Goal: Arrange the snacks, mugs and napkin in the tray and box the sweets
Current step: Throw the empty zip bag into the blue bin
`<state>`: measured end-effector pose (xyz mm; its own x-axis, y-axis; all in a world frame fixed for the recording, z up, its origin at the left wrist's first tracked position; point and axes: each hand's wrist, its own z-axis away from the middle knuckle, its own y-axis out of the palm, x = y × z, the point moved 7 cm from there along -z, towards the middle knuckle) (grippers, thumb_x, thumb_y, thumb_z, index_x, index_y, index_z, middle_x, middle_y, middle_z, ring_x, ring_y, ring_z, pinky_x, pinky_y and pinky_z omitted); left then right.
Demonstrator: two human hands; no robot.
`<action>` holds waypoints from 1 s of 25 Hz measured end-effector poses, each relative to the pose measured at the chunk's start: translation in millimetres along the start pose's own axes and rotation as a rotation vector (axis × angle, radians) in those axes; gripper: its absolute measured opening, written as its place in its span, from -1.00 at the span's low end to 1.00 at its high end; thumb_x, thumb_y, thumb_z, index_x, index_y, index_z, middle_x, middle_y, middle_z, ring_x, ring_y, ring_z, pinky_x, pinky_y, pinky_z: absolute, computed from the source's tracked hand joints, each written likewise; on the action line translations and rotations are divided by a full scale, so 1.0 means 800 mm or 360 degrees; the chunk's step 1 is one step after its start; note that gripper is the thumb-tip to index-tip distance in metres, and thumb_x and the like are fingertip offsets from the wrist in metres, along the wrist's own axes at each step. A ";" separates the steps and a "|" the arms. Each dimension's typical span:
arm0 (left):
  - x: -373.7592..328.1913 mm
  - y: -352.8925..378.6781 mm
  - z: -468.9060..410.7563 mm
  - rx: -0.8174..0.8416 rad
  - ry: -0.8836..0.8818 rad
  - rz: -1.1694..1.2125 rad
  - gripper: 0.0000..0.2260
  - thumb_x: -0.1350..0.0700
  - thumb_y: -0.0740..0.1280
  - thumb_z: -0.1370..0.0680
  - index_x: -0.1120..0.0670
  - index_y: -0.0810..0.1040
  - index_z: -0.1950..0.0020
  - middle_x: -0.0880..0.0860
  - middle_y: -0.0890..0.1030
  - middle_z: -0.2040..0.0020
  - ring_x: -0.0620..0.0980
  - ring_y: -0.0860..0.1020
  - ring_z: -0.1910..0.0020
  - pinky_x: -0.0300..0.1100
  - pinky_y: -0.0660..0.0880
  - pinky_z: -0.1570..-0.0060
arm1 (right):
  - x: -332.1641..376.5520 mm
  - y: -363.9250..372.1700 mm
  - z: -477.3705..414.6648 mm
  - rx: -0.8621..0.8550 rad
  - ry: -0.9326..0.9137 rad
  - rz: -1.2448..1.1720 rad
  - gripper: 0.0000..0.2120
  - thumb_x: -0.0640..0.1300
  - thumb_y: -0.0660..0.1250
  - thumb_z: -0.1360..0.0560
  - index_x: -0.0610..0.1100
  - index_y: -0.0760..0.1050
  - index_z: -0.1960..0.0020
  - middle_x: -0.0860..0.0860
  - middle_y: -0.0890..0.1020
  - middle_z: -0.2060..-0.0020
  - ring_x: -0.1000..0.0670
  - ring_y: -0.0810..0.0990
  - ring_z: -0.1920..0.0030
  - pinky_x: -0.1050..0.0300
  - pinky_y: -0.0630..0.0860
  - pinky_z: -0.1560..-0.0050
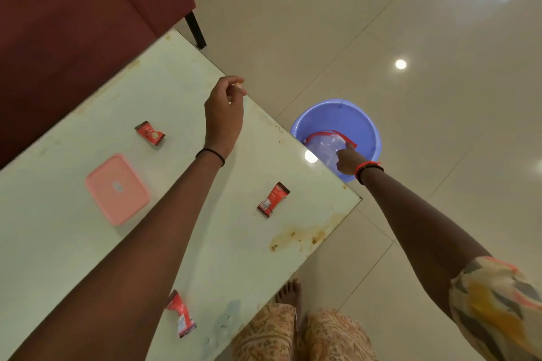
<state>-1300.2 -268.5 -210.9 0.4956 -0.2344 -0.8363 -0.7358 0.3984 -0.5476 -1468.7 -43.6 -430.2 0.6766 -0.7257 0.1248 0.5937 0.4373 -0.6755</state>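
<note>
Three red wrapped sweets lie on the pale glass table [88, 258]: one at the far side [150, 133], one near the right edge [273, 199], one close to me [181, 313]. A pink lidded box [117, 189] sits shut on the table's left part. My left hand [224, 108] hovers over the table's far right edge, fingers loosely curled with nothing in them. My right hand [347, 160] reaches down into a blue plastic basin [337, 114] on the floor and pinches a clear plastic bag with a red strip [327, 142].
A dark red sofa [73, 23] with a black leg stands beyond the table. The glossy tiled floor [410, 38] spreads to the right. A brown stain [296, 239] marks the table's near right corner. My bare foot [289, 293] stands beside the table.
</note>
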 end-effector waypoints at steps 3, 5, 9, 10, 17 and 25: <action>-0.001 -0.004 0.004 0.0021 0.0007 -0.0015 -0.77 0.21 0.12 -0.59 0.19 0.52 -0.13 0.15 0.63 -0.04 -0.03 0.56 0.04 -0.60 0.35 0.20 | -0.001 -0.019 0.011 -0.0145 0.0083 -0.0125 -0.66 -0.35 0.09 -0.53 -0.33 0.40 -0.28 -0.37 0.19 -0.42 -0.32 0.45 -0.26 -0.02 0.40 -0.20; -0.007 -0.016 0.013 0.0050 -0.0022 -0.0050 -0.76 0.19 0.13 -0.59 0.17 0.52 -0.16 0.14 0.60 -0.11 0.00 0.55 -0.07 -0.50 0.38 0.09 | 0.000 -0.045 0.031 -0.0261 0.0106 -0.0249 -0.62 -0.38 0.07 -0.51 -0.34 0.37 -0.31 -0.36 0.21 -0.40 -0.33 0.40 -0.30 -0.06 0.39 -0.25; -0.025 -0.060 0.046 0.0066 -0.0083 -0.0100 -0.76 0.16 0.14 -0.60 0.14 0.51 -0.19 0.14 0.55 -0.16 0.00 0.51 -0.14 -0.31 0.38 -0.06 | 0.011 -0.114 0.099 -0.0526 0.0152 -0.0553 -0.69 -0.38 0.09 -0.48 -0.41 0.44 -0.17 -0.31 0.31 -0.35 -0.28 0.42 -0.26 -0.03 0.39 -0.24; -0.030 -0.078 0.057 0.0040 -0.0100 -0.0099 -0.76 0.16 0.14 -0.60 0.14 0.51 -0.19 0.15 0.55 -0.16 0.01 0.51 -0.13 -0.30 0.38 -0.07 | 0.021 -0.132 0.122 -0.0613 0.0143 -0.0589 -0.72 -0.37 0.10 -0.48 -0.42 0.45 -0.13 -0.30 0.33 -0.33 -0.28 0.43 -0.25 -0.03 0.39 -0.22; -0.063 -0.215 0.163 -0.0216 -0.0193 -0.0141 -0.76 0.18 0.19 -0.59 0.19 0.47 -0.23 0.16 0.48 -0.25 0.07 0.41 -0.30 -0.28 0.28 -0.25 | 0.159 -0.214 0.288 -0.0929 -0.0247 -0.0573 -0.66 -0.33 0.13 -0.48 -0.39 0.42 -0.23 -0.23 0.36 -0.33 -0.26 0.39 -0.27 -0.08 0.41 -0.25; -0.070 -0.371 0.317 -0.0505 -0.0451 -0.0144 -0.71 0.16 0.19 -0.59 0.18 0.42 -0.29 0.14 0.43 -0.29 0.08 0.42 -0.29 -0.05 0.34 -0.35 | 0.339 -0.182 0.477 -0.0803 -0.0700 -0.0588 -0.60 -0.31 0.16 -0.52 -0.38 0.36 -0.35 -0.21 0.35 -0.33 -0.21 0.38 -0.29 0.05 0.33 -0.34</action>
<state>-992.3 -148.9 5.0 0.6392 0.0144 -0.7689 -0.7670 0.0851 -0.6360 -1205.9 -101.4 -20.8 0.6466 -0.4533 0.6136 0.6156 -0.1650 -0.7706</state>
